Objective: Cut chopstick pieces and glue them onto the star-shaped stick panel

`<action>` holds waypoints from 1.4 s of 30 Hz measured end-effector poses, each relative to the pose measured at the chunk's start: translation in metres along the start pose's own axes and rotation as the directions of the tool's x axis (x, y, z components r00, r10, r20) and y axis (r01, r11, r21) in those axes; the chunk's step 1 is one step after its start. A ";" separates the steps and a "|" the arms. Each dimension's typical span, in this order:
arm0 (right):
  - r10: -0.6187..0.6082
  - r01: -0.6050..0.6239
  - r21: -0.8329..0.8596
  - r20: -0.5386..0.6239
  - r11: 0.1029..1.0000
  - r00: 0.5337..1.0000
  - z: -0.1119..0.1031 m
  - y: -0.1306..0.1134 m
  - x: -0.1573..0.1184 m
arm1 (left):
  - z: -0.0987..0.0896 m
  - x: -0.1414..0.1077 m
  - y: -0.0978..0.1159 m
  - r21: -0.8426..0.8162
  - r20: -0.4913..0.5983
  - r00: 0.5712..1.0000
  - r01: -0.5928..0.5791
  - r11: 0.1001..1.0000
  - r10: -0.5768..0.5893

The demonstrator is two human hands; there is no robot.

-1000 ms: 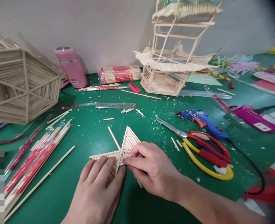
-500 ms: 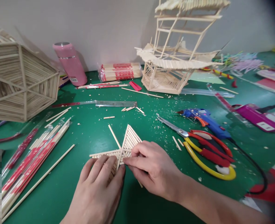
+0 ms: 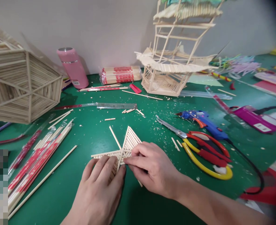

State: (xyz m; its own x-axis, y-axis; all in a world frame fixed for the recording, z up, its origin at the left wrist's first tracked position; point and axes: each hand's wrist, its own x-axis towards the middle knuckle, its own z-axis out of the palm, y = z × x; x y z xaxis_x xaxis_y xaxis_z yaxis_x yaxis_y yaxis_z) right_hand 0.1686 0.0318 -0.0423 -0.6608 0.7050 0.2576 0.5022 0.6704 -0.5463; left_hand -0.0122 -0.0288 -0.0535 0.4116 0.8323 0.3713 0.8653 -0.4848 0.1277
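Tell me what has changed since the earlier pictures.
Nothing has visibly been moved, taken hold of or let go; only the camera's view has shifted slightly. The left hand and right hand remain at the stick frame; scissors and glue gun lie as before.

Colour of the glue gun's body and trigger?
The glue gun has a blue body and an orange-red trigger; shows best in the head view.

Under my fingers, pale matt wooden sticks (image 3: 131, 139); nearby, scissors (image 3: 195, 148) with shiny metal blades and smooth plastic-looking grips, glossy blue plastic glue gun (image 3: 204, 122), smooth green desk (image 3: 86, 200).
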 end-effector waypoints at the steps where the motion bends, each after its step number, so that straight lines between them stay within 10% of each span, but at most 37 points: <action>1: 0.006 -0.006 0.013 -0.016 1.000 1.000 0.001 0.001 0.000 | 0.000 0.000 -0.001 -0.004 -0.002 1.000 -0.002 1.000 0.002; 8: 0.131 -0.116 0.133 -0.107 0.984 0.986 0.001 0.000 0.002 | -0.001 -0.002 -0.010 0.060 -0.107 0.982 -0.148 0.987 0.153; 18: 0.195 -0.192 0.039 -0.257 0.981 0.946 -0.005 0.008 0.004 | -0.010 -0.001 -0.010 0.043 -0.036 0.997 0.065 0.997 -0.063; 23: 0.319 -0.326 -0.020 -0.158 0.945 0.935 -0.008 0.013 0.012 | -0.014 -0.008 -0.007 0.032 -0.019 0.992 0.129 0.991 -0.128; 35: 0.483 -0.388 0.538 -0.041 0.748 0.875 -0.009 0.012 0.026 | -0.009 -0.015 -0.005 -0.092 -0.057 0.976 0.205 0.974 -0.211; 39: 0.520 -0.344 0.686 -0.060 0.641 0.852 -0.009 0.016 0.029 | -0.011 -0.016 -0.011 -0.274 -0.205 0.850 0.426 0.862 -0.485; 42: 0.538 -0.295 0.753 -0.091 0.588 0.838 -0.013 0.016 0.030 | -0.017 -0.009 -0.012 -0.647 -0.019 0.695 0.539 0.539 -0.718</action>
State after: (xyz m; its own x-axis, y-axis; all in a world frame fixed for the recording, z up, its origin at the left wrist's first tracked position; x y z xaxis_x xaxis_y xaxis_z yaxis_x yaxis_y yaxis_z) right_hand 0.1641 0.0663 -0.0334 -0.2328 0.9725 -0.0053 0.0703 0.0114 -0.9975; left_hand -0.0312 -0.0352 -0.0431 -0.3410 0.9218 0.1843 0.5033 0.0135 0.8640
